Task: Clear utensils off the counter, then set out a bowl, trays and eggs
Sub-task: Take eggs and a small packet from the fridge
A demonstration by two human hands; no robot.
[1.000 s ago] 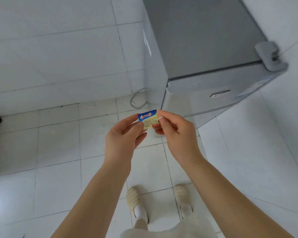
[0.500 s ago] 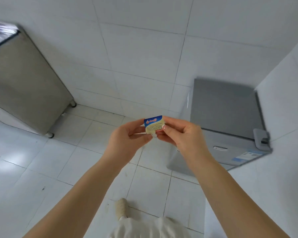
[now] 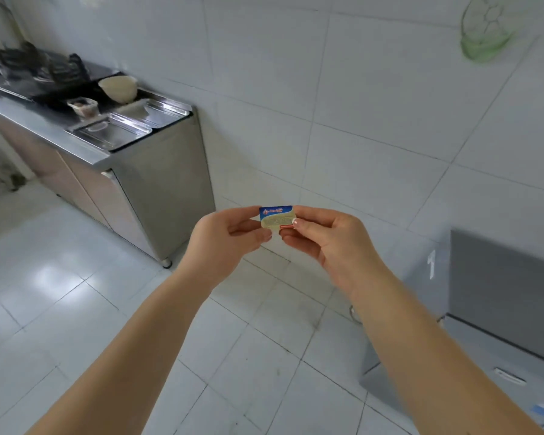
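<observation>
I am looking down at two bare forearms reaching forward over a pale tiled floor (image 3: 76,309). Both hands are holding one small packet (image 3: 277,216) between them, raised in front of a white tiled wall (image 3: 343,105). The left hand (image 3: 225,243) is pinching the packet's left edge between thumb and forefinger, the other fingers curling under. The right hand (image 3: 324,240) is pinching the right edge the same way, thumb on top. The packet is flat and rectangular, with a blue band along its top and a cream face below (the printing is too small for me to read).

Well apart from the hands, at upper left, a steel counter (image 3: 85,149) is standing against the wall. On it a cream bowl (image 3: 119,88) is sitting tilted behind two shallow metal trays (image 3: 132,127) lying side by side. A small clear container (image 3: 83,107) is sitting just beside the trays, and a dark gas hob (image 3: 32,70) is lying further left. I cannot tell whether any eggs are out. At the right edge a low grey appliance (image 3: 500,296) is standing on the floor. A pale green object (image 3: 484,29) is hanging on the wall at upper right, blurred.
</observation>
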